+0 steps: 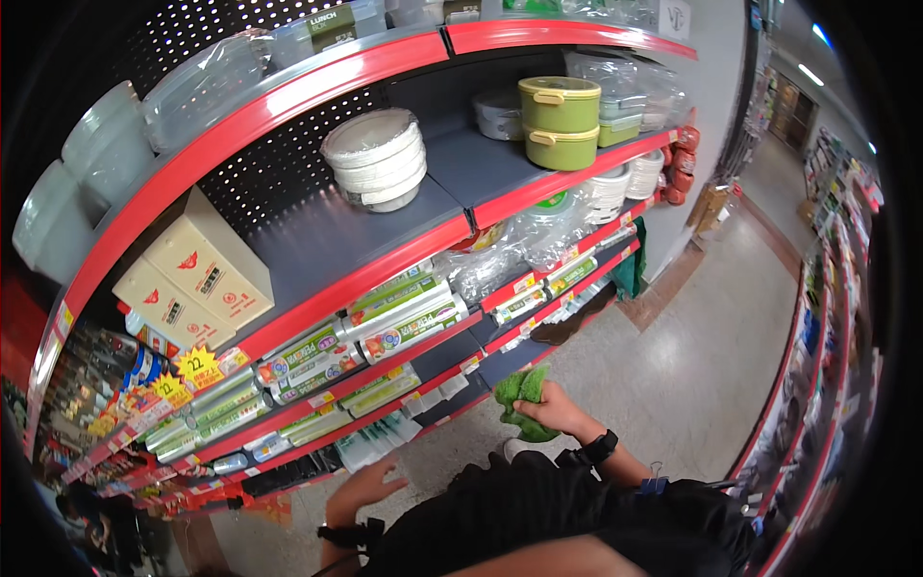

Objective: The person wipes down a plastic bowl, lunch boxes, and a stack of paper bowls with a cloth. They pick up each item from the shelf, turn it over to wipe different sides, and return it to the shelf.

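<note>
My right hand (557,410) grips a crumpled green cloth (523,400) in front of the lower shelves. Lower and to the left, my left hand (366,486) holds nothing, its fingers slightly apart. It is nearest to some clear plastic packs (375,441) on the bottom shelf. On the middle shelf before me, a wrapped stack of white bowls (376,162) stands beside a bare stretch of dark shelf board (324,216). Two stacked green lidded containers (561,124) stand farther right on the same shelf.
Cream cartons (195,278) stand at the shelf's left end. Below lie printed film rolls (411,328). Clear plastic boxes (209,90) fill the top shelf. Red-edged shelving (815,375) lines the aisle's other side, across the grey floor (707,346). A person (104,523) is at lower left.
</note>
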{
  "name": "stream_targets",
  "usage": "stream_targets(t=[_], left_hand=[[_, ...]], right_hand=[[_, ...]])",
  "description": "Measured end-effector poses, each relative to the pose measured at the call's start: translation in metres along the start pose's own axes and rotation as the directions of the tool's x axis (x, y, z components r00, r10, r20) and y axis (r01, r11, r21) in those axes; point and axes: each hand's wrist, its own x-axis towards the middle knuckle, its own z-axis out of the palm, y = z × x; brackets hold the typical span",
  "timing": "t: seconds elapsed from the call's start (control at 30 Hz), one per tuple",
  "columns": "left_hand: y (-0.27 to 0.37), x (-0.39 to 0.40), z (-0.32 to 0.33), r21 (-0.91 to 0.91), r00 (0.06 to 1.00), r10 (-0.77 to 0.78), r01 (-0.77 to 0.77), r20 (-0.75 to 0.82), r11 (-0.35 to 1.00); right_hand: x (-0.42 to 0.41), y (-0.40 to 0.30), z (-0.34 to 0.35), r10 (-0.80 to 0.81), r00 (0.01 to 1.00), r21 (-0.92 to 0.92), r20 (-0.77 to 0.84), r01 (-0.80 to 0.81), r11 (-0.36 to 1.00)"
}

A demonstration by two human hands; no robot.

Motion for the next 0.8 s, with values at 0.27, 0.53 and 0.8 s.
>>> stream_targets(t=[0.27,0.53,0.8], left_hand=[[-0.03,0.058,0.059,0.313,0.992,-0.034,-0.007,0.124,0.95],[0.05,0.087,0.061,0.29,0.98,0.07,-0.122,0.184,0.949],[0.136,0.157,0.04,0.041,0.929,0.329,-0.34,0.169,0.94]], right_hand=[[-0.04,-0.006,0.01,0.203,0.975,-0.068,-0.085,-0.209,0.975],[-0.067,0.016,-0.028,0.249,0.955,0.033,-0.164,-0.247,0.968],[-0.096,0.053,-0.116,0.212,0.901,0.147,-0.378,-0.168,0.975]])
